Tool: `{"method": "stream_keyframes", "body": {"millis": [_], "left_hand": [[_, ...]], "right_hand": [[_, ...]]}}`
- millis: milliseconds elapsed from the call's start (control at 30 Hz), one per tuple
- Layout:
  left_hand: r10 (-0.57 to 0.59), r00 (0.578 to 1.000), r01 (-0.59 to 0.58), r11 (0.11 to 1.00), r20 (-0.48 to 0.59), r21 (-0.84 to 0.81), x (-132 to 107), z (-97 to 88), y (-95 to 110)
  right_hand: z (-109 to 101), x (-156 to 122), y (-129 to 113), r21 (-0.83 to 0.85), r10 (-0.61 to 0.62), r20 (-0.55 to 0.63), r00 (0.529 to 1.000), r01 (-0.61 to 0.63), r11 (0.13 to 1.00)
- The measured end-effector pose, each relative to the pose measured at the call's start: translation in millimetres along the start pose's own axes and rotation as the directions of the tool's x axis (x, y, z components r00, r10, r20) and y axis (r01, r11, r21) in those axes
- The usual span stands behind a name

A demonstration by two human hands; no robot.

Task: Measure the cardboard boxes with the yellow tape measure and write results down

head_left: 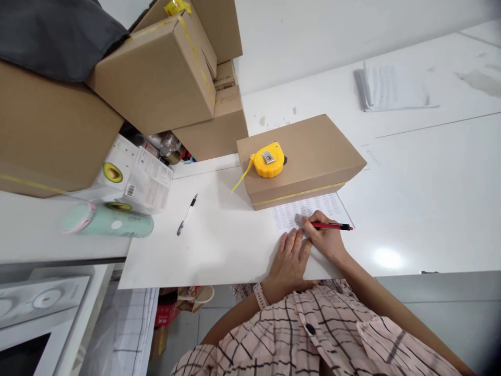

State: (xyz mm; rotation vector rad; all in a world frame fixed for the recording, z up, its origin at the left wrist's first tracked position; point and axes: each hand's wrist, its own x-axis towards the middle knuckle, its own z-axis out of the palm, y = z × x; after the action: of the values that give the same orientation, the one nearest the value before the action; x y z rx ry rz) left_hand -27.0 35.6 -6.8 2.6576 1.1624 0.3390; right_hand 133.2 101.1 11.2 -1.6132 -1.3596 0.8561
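Checked shirt, pink with dark lines: nearest the camera, six o'clock, at the table's near edge. Clock centred on the printed sheet's exposed part; twelve points away from the wearer.

Red pen, one, black-ended: at the sheet, in the right hand. Long axis nearly level, nine to three o'clock; back end points to three, writing end to about nine. Tip not clearly made out.

Right hand: five o'clock; thumb and fingers pinching the pen's forward part.

Left hand: seven o'clock, palm down, fingers stretched out and lying near one another, pointing roughly to twelve or one. Whether on the sheet's margin or bare table, cannot tell.

Printed sheet: rows of small print, too fine to read; far part hidden by a cardboard box.

Cardboard box: twelve o'clock, lying on its broad face.

Tape measure, yellow: on the box, eleven o'clock; yellow strip trailing towards seven.

Second pen, clear and black: nine o'clock, well apart, narrow end towards one.

Step in hand, as judged: writing or marking on the sheet. Next stroke would call for a steady pinch, the tip kept on its row, and the sheet held from sliding.
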Motion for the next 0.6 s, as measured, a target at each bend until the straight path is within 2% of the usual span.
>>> {"method": "stream_keyframes", "body": {"millis": [367, 600], "left_hand": [[-0.004, 1.000, 0.004, 1.000, -0.004, -0.001, -0.5, -0.6, 0.5], [0.001, 1.000, -0.001, 1.000, 0.007, 0.018, -0.6, -2.1, 0.0]], "right_hand": [[-1.2, -0.5, -1.9, 0.046, 0.013, -0.006, 1.000, -0.012, 0.999], [-1.4, -0.3, -0.2, 0.016, -0.006, 0.003, 1.000, 0.006, 1.000]]}}
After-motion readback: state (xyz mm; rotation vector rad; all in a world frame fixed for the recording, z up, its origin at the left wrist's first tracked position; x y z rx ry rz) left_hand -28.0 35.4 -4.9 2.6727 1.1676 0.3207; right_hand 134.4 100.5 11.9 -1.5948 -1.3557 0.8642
